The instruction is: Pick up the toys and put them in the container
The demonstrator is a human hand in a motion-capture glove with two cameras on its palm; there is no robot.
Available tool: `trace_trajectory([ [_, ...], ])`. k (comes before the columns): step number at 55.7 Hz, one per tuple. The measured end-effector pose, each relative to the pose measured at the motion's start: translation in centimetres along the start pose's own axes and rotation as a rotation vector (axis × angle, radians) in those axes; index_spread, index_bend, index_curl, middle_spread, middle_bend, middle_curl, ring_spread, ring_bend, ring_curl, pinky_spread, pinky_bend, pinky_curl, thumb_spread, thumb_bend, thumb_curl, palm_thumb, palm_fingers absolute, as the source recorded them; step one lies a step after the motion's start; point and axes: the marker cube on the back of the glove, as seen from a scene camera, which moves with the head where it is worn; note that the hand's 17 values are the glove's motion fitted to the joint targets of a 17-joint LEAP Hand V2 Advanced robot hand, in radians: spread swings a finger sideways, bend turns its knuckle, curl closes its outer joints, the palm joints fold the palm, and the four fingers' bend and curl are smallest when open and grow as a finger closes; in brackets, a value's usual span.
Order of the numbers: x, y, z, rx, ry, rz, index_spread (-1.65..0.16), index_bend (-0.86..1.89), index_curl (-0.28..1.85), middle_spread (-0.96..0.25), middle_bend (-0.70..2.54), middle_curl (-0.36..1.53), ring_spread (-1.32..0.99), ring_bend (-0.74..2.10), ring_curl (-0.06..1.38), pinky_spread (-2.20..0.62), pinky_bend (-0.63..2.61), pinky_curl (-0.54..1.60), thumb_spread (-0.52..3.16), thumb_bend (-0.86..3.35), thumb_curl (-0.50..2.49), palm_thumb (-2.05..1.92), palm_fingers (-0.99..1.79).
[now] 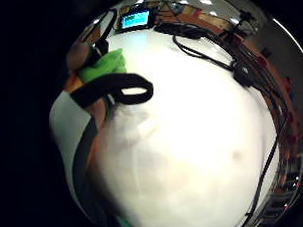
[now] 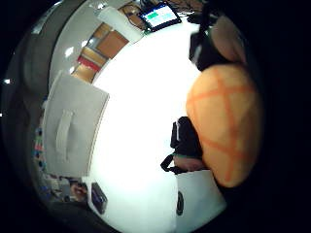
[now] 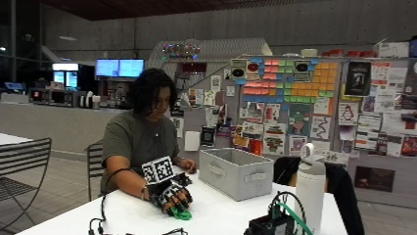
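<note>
Gloved right hand (image 3: 171,196) curled down round one green toy (image 3: 181,214) on the white table (image 3: 221,218), near the grey container (image 3: 236,173), apart from it. Thumb-side palm view alone: an orange, criss-crossed rounded toy (image 2: 224,127) close against the palm, with the container (image 2: 73,127) across the table (image 2: 141,97). Little-finger-side view alone: green toy (image 1: 104,66) beside a fingertip. One container; two toys counted.

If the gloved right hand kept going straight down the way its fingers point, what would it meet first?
The right hand already curls round a green and orange toy resting on or just above the white table. Straight down, the toy and then the tabletop come first; the gap is unclear.
</note>
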Motion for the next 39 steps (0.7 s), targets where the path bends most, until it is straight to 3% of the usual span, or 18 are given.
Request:
trace_trajectory([
  [9,-0.4,-0.5,-0.1,0.135,0.039,-0.017,-0.41,0.19,0.39,-0.35,0.50,0.38,-0.42,0.80,0.31,-0.39,0.90,0.36,1.03,0.16,0.50,0.60,1.06],
  [22,-2.3,0.9,-3.6,0.209,-0.161,0.097,-0.45,0.34,0.54,-0.46,0.80,0.56,-0.49,0.95,0.42,-0.43,0.96,0.42,0.74,0.12,0.64,0.65,1.19],
  [33,-15.6,2.3,-15.0,0.376,-0.461,-0.168,-0.47,0.43,0.68,-0.48,0.94,0.70,-0.49,1.08,0.50,-0.44,1.06,0.48,0.63,0.09,0.73,0.65,1.11],
  [39,-22.5,2.0,-19.1,0.376,-0.592,-0.282,-0.47,0.45,0.75,-0.49,0.97,0.75,-0.48,1.12,0.54,-0.44,1.09,0.49,0.59,0.08,0.77,0.64,1.09],
])
